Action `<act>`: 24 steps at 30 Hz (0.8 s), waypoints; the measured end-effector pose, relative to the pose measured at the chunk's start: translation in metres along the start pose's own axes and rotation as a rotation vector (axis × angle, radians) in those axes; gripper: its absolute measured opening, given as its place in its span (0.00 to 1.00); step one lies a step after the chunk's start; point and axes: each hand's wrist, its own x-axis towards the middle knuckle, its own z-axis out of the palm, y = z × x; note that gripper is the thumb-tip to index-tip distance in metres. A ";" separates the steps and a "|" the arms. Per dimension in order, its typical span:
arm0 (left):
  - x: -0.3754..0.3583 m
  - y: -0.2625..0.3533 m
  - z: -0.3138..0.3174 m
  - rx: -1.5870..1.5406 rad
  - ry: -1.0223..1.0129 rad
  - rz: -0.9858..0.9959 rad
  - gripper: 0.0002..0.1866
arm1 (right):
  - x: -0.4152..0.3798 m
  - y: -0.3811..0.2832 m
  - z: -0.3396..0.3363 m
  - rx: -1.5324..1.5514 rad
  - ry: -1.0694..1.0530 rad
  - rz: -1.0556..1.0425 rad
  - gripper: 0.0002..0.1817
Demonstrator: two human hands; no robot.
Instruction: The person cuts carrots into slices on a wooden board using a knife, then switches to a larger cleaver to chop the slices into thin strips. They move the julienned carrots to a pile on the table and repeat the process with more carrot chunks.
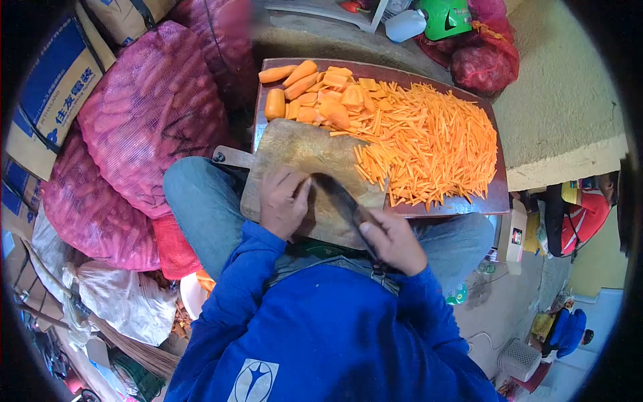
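Observation:
My right hand grips the handle of a knife, its dark blade slanting up and left over the wooden cutting board. On the board's left part lies my left hand, fingers curled close to the blade's tip; whatever they may hold is hidden. Cut carrot strips form a wide heap on the right, some spilling onto the board. Behind it are peeled carrots and thick carrot slices. Everything rests on a dark red table across my lap.
Pink mesh sacks bulge at left beside printed cardboard boxes. A red mesh bag and a green container stand behind the table. A pale handle juts out left of the board. Other people are at far right.

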 end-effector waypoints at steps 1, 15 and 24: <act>0.000 0.001 0.000 0.066 -0.017 0.087 0.06 | 0.005 0.003 -0.011 0.022 0.019 0.030 0.17; -0.003 0.005 0.009 0.170 -0.185 0.181 0.09 | 0.046 0.032 -0.100 -0.281 0.153 -0.046 0.19; 0.000 0.008 0.008 0.194 -0.227 0.170 0.08 | 0.073 0.048 -0.150 -0.230 0.273 -0.102 0.18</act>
